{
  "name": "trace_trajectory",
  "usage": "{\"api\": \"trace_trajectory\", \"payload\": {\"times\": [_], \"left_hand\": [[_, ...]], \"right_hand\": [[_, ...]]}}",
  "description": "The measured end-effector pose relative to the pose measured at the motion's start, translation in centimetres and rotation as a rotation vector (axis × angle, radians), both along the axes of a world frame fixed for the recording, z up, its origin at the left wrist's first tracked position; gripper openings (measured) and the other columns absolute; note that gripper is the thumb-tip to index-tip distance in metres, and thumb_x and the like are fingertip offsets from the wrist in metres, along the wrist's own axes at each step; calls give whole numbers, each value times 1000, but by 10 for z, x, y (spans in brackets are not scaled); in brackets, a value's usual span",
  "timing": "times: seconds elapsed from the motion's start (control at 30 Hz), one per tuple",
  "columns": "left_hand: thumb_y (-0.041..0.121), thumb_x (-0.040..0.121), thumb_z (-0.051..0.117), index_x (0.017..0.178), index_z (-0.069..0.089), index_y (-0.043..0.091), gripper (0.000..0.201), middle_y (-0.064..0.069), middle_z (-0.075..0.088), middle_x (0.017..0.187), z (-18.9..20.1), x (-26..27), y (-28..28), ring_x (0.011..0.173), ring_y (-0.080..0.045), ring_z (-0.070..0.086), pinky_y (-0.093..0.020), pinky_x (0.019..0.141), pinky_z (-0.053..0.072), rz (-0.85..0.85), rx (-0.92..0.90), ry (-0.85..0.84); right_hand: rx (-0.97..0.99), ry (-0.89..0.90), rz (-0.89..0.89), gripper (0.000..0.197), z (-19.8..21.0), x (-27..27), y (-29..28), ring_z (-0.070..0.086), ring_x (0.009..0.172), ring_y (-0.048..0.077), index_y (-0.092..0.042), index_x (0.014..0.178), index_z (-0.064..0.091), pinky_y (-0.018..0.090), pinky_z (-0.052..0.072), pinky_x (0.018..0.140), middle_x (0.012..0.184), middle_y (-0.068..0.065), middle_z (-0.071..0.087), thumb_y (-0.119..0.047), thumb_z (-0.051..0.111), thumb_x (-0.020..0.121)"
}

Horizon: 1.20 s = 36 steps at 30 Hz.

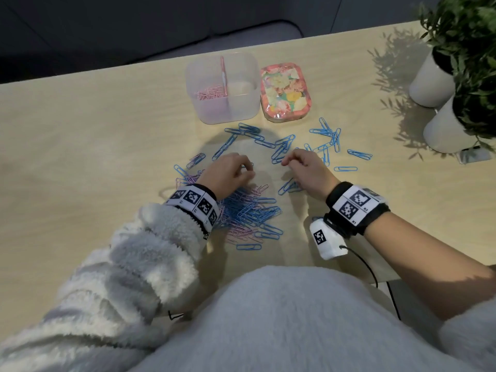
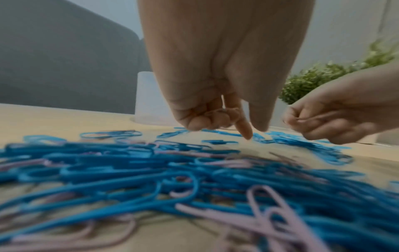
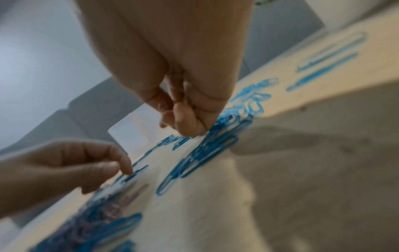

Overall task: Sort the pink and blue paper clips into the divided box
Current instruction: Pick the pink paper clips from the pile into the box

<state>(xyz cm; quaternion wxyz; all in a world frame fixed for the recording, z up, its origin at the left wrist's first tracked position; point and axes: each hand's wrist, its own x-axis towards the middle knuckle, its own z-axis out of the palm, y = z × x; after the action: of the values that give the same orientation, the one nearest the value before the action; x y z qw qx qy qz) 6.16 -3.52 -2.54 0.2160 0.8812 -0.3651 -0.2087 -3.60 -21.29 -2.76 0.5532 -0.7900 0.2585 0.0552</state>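
Observation:
A clear divided box (image 1: 222,114) stands at the back of the table, with pink clips (image 1: 212,92) in its left compartment; the right compartment looks bare. A mixed pile of blue and pink clips (image 1: 249,210) lies under my left wrist. Loose blue clips (image 1: 324,135) are scattered in front of the box and to the right. My left hand (image 1: 247,170) hovers just beyond the pile, its curled fingers holding pinkish clips (image 2: 218,111), its index finger (image 2: 246,131) pointing down at the table. My right hand (image 1: 288,162) is curled beside it, a thin pinkish wire (image 2: 302,120) showing between thumb and fingers.
A floral tin lid (image 1: 285,92) lies right of the box. Two white pots with green plants (image 1: 432,84) (image 1: 448,130) stand at the far right, with a small shiny object (image 1: 475,155) beside them. A dark sofa lies beyond the table's far edge.

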Motion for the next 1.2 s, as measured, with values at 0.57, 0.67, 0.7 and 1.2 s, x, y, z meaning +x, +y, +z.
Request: {"api": "trace_trajectory", "payload": {"times": [0.57,0.67,0.7,1.2], "left_hand": [[7,93,50,95,56,10,6,4,58,74,9,12,18,62,7,55,-5,63,44,420,-415,371],[9,95,46,87,60,18,19,3,52,72,13,20,34,62,-4,47,-11,55,38,502,-428,481],[9,96,44,82,59,19,22,2,50,70,13,21,37,62,-6,44,-15,54,36,536,-433,547],[20,93,49,74,48,18,20,2,47,64,41,42,18,52,-8,40,-17,47,35,594,-417,449]], "right_hand": [[259,116,14,24,3,5,21,37,38,8,-13,82,64,18,26,35,58,-1,43,-23,46,96],[31,73,195,19,3,9,35,43,48,8,-7,82,66,26,35,47,66,0,54,-26,65,84],[-88,73,268,21,2,10,40,48,57,9,-8,83,67,29,40,56,73,0,59,-28,71,79],[-77,127,319,7,7,5,29,54,61,17,-4,80,56,28,42,57,68,4,57,-8,54,86]]}}
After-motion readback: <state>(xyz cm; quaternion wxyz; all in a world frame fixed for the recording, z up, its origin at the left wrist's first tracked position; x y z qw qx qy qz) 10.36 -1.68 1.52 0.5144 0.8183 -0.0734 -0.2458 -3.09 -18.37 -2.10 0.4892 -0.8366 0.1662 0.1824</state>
